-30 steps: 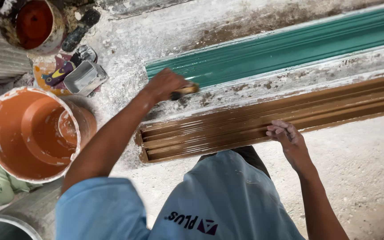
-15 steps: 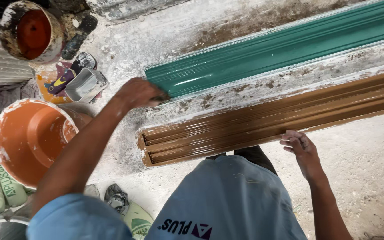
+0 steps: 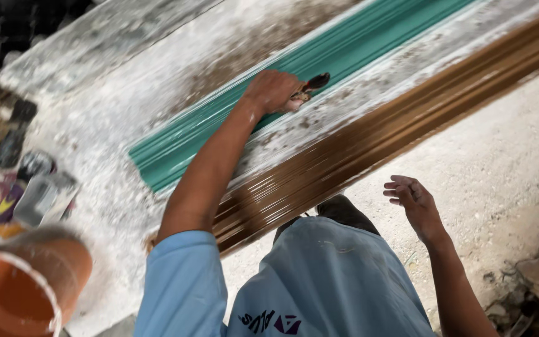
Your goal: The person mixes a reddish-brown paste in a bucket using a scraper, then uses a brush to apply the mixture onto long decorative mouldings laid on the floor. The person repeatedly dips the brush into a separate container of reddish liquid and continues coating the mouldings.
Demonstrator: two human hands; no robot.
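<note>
My left hand [image 3: 274, 91] grips a paintbrush [image 3: 310, 86] with dark bristles, held over the near edge of a long green moulding [image 3: 369, 43]. A long brown ribbed moulding [image 3: 369, 140] lies parallel in front of it on a paint-stained white bench [image 3: 113, 68]. My right hand [image 3: 413, 200] hangs free below the brown moulding, fingers spread, touching nothing. The view is blurred by motion.
An orange bucket of paint [image 3: 20, 287] stands at the lower left. Small cans and bottles [image 3: 29, 187] crowd the left end of the bench. Rubble [image 3: 531, 287] lies at the lower right on the concrete floor.
My left hand moved right along the green moulding with the brush. My right hand lifted off the brown moulding and dropped away from it. The view shifted and tilted.
</note>
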